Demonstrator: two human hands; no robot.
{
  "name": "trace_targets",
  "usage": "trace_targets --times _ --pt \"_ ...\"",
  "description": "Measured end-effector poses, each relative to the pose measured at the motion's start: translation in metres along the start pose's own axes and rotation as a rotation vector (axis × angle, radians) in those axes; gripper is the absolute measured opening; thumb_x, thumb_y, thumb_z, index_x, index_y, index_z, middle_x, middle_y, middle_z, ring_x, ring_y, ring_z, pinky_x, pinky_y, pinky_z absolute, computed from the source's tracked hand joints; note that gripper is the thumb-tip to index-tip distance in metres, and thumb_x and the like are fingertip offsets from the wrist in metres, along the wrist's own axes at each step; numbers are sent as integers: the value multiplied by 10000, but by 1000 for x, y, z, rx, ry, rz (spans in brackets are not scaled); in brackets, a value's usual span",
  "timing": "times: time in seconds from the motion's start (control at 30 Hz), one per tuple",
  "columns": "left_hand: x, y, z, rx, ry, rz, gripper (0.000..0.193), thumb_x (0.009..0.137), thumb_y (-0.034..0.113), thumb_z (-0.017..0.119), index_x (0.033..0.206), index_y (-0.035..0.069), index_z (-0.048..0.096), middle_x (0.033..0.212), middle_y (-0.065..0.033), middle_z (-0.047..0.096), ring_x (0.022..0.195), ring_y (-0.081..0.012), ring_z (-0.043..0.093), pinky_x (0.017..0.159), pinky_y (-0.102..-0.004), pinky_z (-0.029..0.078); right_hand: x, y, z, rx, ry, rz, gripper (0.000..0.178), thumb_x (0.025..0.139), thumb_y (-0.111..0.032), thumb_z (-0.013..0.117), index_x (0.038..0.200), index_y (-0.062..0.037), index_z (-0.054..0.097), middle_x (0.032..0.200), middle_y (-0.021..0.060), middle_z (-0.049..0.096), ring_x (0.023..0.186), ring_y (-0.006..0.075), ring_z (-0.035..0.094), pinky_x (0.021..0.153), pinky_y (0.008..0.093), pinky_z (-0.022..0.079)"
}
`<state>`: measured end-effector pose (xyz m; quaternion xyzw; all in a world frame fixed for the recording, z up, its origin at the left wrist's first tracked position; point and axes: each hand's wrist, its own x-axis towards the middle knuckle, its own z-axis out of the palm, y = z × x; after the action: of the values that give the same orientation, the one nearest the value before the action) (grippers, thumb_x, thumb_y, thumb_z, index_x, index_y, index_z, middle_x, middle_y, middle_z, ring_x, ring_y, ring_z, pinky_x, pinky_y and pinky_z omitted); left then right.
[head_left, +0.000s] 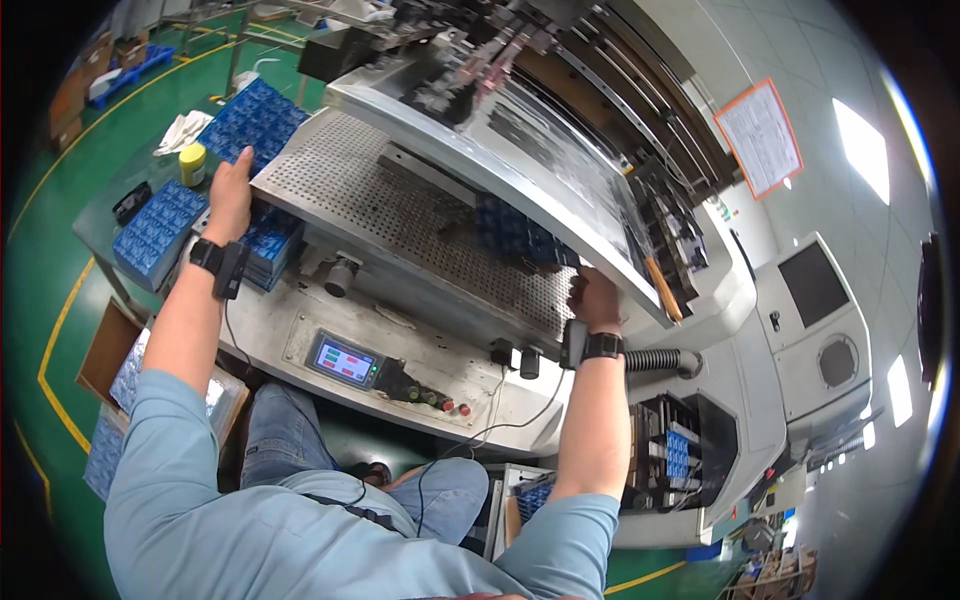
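My left hand (232, 197) is at the left end of a perforated metal bed (340, 160), its fingers stretched out, beside a stack of blue patterned panels (272, 240). Under the raised, tilted screen frame (450, 150), my right hand (597, 300) has its fingers curled at the right end of a blue patterned panel (515, 232). That panel is over the bed, partly hidden by the frame and slightly blurred. A dark band with a small box is on each wrist.
A side table at the left bears another blue stack (160, 232), a yellow-lidded jar (192, 163) and a white cloth (183, 131). Below the bed are a touchscreen (344, 360) and buttons. A wooden-handled tool (662, 290) is by the frame's right corner. Cables hang near my right arm.
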<state>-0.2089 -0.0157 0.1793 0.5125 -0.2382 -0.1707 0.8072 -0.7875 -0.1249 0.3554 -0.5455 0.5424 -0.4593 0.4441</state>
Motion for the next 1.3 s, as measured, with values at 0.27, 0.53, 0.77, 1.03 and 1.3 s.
trace_targets --times 0.27,0.53,0.77,1.03,1.3 --pt "-4 6 7 -175 -25 -27 298 945 334 673 825 113 512 815 13 518 783 -101 487 745 -280 422 -56 49 -188 149 30 198 226 975 -194 509 806 -61 580 707 36 577 611 176 558 520 336 466" --pt "18 -9 1 -36 3 -42 299 950 345 662 837 112 514 814 6 524 786 -104 498 711 -295 430 -55 93 -231 341 201 346 201 983 -179 509 960 -26 638 800 81 643 702 203 616 614 348 525" --pt "-10 76 16 -166 9 13 277 956 334 604 891 65 606 807 -25 572 746 -128 530 621 -300 459 -77 71 -192 266 504 -119 226 960 -145 573 1107 8 648 958 100 675 751 204 630 677 309 512" --pt "-18 124 60 -182 -567 -270 157 957 190 555 1031 71 628 931 -23 623 821 -150 599 657 -304 504 -121 0 -26 -721 210 -715 305 891 -134 635 1162 3 639 1061 183 687 957 323 647 859 386 507" --pt "-141 132 219 -23 -801 -346 279 926 139 606 1193 62 595 981 -93 638 922 -219 652 661 -303 592 -54 30 72 -953 224 -959 356 859 -167 628 1175 -5 619 1150 235 633 1068 404 591 921 501 467"
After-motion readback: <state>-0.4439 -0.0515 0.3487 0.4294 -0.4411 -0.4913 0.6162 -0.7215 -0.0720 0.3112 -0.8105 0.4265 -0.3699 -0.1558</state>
